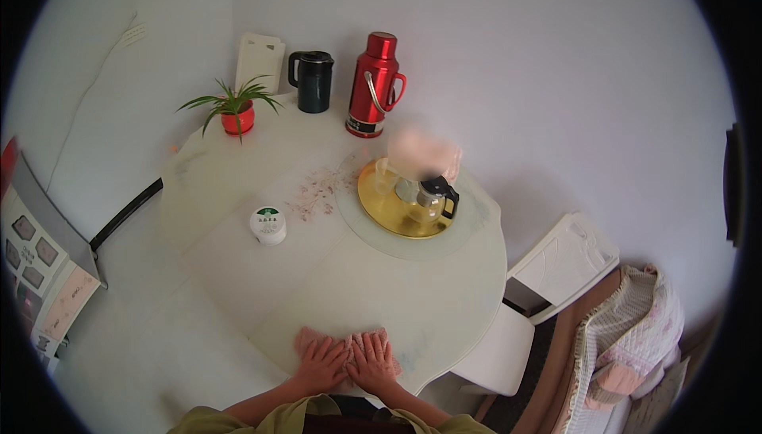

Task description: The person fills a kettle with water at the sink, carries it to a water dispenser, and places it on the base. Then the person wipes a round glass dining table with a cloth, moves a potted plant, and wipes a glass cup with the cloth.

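Note:
A pink cloth (318, 336) is spread on the near edge of a pale oval table (309, 291). My left hand (324, 362) lies palm down on the cloth's left half, fingers stretched forward. Close beside it, my right hand (372, 362) presses flat on the right half with its fingers spread. The palms hide part of the cloth, and neither hand is seen gripping it. Farther in stands a white lidded tub (269, 228) with a green mark and writing on its lid.
A golden tray (387, 219) on a glass turntable (357, 243) carries a glass teapot (425, 207) and clear cups. Behind are a red thermos (375, 88), a dark kettle (314, 85) and a potted plant (238, 118). A white chair (500, 339) stands at right, near a draped sofa (565, 339).

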### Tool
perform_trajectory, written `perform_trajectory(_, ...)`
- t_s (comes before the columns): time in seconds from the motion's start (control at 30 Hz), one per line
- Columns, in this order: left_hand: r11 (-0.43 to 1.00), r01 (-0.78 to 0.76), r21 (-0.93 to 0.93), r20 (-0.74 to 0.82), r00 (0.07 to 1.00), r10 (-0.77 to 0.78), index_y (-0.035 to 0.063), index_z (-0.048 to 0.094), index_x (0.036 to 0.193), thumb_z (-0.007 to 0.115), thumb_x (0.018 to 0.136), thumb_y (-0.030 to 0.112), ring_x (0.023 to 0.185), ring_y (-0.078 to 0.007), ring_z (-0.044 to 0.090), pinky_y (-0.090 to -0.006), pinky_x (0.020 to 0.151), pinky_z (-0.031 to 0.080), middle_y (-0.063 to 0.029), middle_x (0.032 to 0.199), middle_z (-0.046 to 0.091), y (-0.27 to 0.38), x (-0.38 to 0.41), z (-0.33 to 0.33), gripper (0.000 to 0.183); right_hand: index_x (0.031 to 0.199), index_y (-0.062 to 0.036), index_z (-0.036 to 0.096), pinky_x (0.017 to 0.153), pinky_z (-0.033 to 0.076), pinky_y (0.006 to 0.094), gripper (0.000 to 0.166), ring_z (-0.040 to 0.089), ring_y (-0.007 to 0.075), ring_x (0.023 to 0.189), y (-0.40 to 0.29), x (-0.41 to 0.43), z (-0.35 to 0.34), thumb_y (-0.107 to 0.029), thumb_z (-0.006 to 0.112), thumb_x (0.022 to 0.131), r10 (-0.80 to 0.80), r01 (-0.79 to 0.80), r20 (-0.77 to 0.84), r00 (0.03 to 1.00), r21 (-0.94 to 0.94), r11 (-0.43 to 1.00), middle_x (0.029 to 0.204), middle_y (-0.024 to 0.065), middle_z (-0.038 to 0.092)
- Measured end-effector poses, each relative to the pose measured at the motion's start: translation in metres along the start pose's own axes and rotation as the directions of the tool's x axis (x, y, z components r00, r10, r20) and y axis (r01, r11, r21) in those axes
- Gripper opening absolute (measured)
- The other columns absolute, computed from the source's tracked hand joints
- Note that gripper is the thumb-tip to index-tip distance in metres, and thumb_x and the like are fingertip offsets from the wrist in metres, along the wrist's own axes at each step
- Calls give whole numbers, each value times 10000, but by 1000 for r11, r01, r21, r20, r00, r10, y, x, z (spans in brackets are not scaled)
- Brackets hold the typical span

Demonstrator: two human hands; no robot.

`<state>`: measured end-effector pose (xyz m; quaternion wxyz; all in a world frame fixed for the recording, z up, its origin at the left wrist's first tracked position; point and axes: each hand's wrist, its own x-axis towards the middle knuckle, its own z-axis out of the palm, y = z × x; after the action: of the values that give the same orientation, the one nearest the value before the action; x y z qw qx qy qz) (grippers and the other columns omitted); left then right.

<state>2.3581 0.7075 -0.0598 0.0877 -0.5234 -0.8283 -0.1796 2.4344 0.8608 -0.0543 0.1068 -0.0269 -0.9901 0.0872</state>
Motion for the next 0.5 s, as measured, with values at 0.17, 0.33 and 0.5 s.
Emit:
perform_trajectory(0.17, 991, 133, 26, -33, 991, -132, 125, 504, 1110, 521, 722, 378, 1137, -302, 347, -505, 900, 236, -59, 1218, 425, -36, 17, 5, 463, 1170, -100, 450, 900, 241, 559, 495, 309, 342, 1168, 6, 52, 14, -383, 476, 764, -77, 77, -55, 996, 0, 997, 1252, 161, 364)
perform_trajectory(0.33, 966, 249, 73, -46, 968, -246, 90, 497, 1113, 511, 732, 350, 1156, -329, 320, -529, 911, 211, -91, 1242, 397, -89, 31, 0, 462, 1173, -82, 437, 910, 231, 555, 483, 305, 335, 1171, -9, 121, 39, -355, 476, 777, -99, 106, -78, 992, 82, 991, 1261, 148, 355)
perform_trajectory(0.5, 957, 284, 52, -55, 958, -282, 65, 492, 1111, 511, 742, 324, 1158, -337, 308, -527, 925, 199, -100, 1240, 393, -149, 47, -16, 451, 1174, -85, 436, 925, 210, 547, 467, 295, 310, 1185, -31, 175, 64, -337, 463, 783, -75, 84, -83, 994, 108, 991, 1274, 119, 351)
